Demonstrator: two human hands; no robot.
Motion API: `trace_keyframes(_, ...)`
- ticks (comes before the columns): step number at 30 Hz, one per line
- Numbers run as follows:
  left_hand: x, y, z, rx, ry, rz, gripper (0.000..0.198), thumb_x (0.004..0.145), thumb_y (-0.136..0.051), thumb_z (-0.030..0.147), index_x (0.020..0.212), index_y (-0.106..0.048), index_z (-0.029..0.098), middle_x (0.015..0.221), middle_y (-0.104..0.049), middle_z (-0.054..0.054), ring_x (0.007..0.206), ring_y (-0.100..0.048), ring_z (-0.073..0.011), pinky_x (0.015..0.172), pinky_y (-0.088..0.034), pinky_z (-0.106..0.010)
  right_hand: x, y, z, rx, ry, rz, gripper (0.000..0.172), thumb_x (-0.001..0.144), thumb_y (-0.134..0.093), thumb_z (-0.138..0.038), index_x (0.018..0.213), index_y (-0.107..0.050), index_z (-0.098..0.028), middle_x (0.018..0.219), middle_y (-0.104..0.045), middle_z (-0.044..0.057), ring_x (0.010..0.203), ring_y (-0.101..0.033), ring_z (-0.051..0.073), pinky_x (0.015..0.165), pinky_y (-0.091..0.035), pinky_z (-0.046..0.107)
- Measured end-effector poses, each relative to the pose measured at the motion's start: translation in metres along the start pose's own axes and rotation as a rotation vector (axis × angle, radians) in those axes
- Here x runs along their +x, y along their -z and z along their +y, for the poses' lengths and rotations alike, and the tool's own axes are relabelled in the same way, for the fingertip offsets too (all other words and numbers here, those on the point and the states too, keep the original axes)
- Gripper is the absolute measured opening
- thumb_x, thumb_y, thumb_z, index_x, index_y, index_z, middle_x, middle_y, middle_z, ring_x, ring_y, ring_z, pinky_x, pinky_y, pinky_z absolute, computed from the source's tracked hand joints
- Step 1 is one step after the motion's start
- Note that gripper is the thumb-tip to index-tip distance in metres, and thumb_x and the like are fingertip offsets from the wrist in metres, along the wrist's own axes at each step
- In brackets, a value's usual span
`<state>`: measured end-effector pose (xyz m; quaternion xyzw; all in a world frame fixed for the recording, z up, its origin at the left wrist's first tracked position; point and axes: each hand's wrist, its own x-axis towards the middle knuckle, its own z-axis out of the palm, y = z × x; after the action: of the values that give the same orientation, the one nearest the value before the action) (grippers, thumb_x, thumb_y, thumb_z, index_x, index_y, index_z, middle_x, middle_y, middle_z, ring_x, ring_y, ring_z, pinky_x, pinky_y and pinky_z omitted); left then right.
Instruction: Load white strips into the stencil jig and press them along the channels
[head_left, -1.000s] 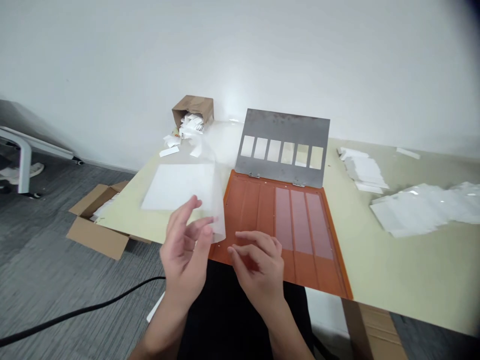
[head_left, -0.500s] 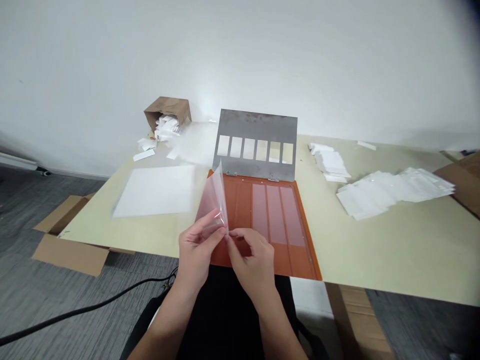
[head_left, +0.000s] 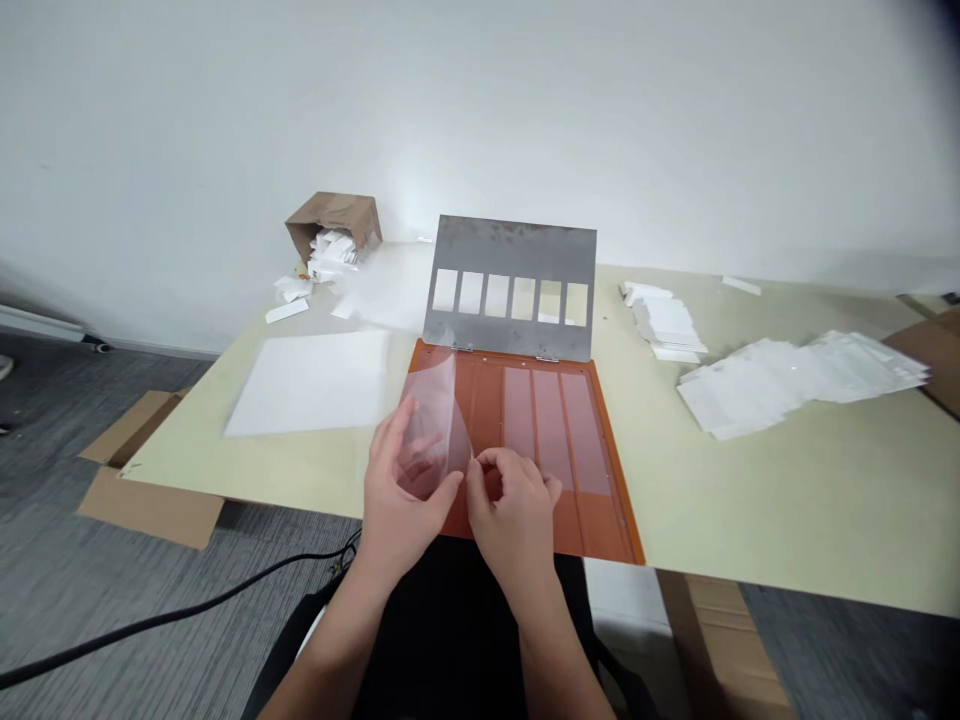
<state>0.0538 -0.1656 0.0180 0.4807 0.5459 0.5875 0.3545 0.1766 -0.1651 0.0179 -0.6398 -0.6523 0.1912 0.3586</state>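
A thin clear plastic film (head_left: 439, 405) stands bent over the left part of an orange board (head_left: 480, 400). My left hand (head_left: 405, 490) curves around the film's lower left, its fingers showing through the plastic and its thumb near the bottom edge. Between thumb and forefinger, my right hand (head_left: 514, 500) pinches the film's right corner. Pale clear strips (head_left: 551, 425) lie in the right-hand channels of the board. Hinged to its far edge, a grey metal plate (head_left: 517, 245) with a row of rectangular cutouts is tilted up.
A stack of white translucent sheets (head_left: 311, 385) lies to the left. Behind it, a cardboard box (head_left: 337, 210) on its side spills white scraps (head_left: 332, 255). White pieces (head_left: 667, 325) and fanned clear sleeves (head_left: 795, 380) lie to the right. An open carton (head_left: 154, 505) sits below the table's left edge.
The film has spread open and tipped down toward the board. My left hand has opened wider around it, and my right hand has moved slightly right with the pinched corner.
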Motion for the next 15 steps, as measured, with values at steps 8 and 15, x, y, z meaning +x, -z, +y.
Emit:
trace_keyframes(8, 0.0010, 0.0025, -0.0006, 0.226, -0.121, -0.036, 0.092, 0.074, -0.067, 0.010, 0.152, -0.025, 0.036, 0.153, -0.026, -0.014, 0.112, -0.066, -0.0253, 0.083, -0.063, -0.036, -0.0010, 0.0007, 0.0032, -0.032, -0.005, 0.020, 0.016, 0.093, -0.050, -0.027, 0.083, -0.061, -0.021, 0.085, -0.071, 0.000, 0.080, -0.058, 0.018, 0.081, -0.022, 0.037)
trace_keyframes(15, 0.0059, 0.0042, -0.0013, 0.175, -0.068, -0.017, 0.094, 0.072, -0.068, 0.008, 0.151, -0.026, 0.037, 0.152, -0.026, -0.015, 0.112, -0.066, -0.0290, 0.073, -0.064, -0.032, -0.0005, -0.0002, 0.0076, -0.088, -0.038, 0.023, 0.017, 0.093, -0.048, -0.025, 0.083, -0.061, -0.021, 0.083, -0.071, 0.000, 0.081, -0.057, 0.020, 0.080, -0.021, 0.037)
